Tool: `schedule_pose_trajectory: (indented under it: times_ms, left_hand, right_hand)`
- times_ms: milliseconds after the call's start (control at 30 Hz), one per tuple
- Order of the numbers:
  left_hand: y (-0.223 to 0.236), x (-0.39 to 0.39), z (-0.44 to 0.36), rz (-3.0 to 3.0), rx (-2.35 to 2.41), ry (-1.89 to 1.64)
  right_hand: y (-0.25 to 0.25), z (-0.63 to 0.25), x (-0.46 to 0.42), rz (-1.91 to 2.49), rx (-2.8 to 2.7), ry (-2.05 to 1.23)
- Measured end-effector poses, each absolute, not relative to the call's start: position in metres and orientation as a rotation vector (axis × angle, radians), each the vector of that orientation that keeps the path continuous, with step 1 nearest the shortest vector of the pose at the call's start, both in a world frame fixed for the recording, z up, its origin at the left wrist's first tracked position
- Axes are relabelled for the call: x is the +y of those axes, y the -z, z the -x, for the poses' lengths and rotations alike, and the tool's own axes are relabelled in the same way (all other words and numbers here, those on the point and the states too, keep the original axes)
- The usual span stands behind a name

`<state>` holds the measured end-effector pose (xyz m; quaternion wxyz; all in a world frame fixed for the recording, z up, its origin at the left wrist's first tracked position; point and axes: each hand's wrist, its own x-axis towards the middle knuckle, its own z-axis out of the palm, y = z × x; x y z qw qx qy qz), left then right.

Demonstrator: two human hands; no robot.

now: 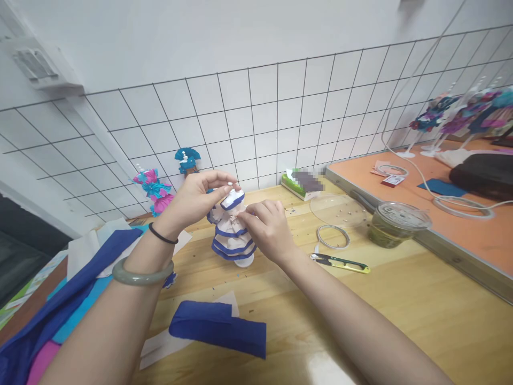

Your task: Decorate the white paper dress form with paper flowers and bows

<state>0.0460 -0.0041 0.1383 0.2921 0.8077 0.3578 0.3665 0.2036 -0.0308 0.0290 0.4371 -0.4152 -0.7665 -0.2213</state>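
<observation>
A miniature dress form wearing a white paper dress point(230, 235) with blue-edged ruffles stands on its small white base point(244, 261). My left hand point(204, 195) is closed at the form's top, thumb and finger pinching around its white neck knob. At the dress's waist, the fingertips of my right hand point(266, 224) are pressed together on the pale paper; any small piece between them is hidden. A folded strip of blue crepe paper point(216, 326) lies on the table in front, partly over white paper pieces point(160, 347).
Yellow-handled thread snips point(344, 263), a roll of tape point(333, 237), a clear lid with small beads point(339, 210) and a lidded tub point(396, 224) lie to the right. Other dressed forms point(154, 190) stand behind. Coloured paper sheets point(84, 294) cover the left; a wire grid point(260, 117) lines the wall.
</observation>
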Motion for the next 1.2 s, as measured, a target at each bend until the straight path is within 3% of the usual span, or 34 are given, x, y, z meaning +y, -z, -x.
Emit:
schedule_pose_trajectory:
  times_ms: [600,967,1200]
  left_hand:
    - [-0.1379,-0.0016,-0.0462,-2.154,0.922,-0.991]
    - [-0.1376,-0.0005,-0.0458,-2.138,0.937,-0.989]
    - [-0.1374,0.0003,-0.045,-2.137,0.92,-0.974]
  right_hand:
    - [-0.0331,-0.205,-0.032,0.996,-1.864,0.356]
    - [-0.0318,-0.205,-0.0325,0.992,-1.915,0.417]
    - [-0.0297,-0.2045,-0.0275,0.882,-1.768,0.106]
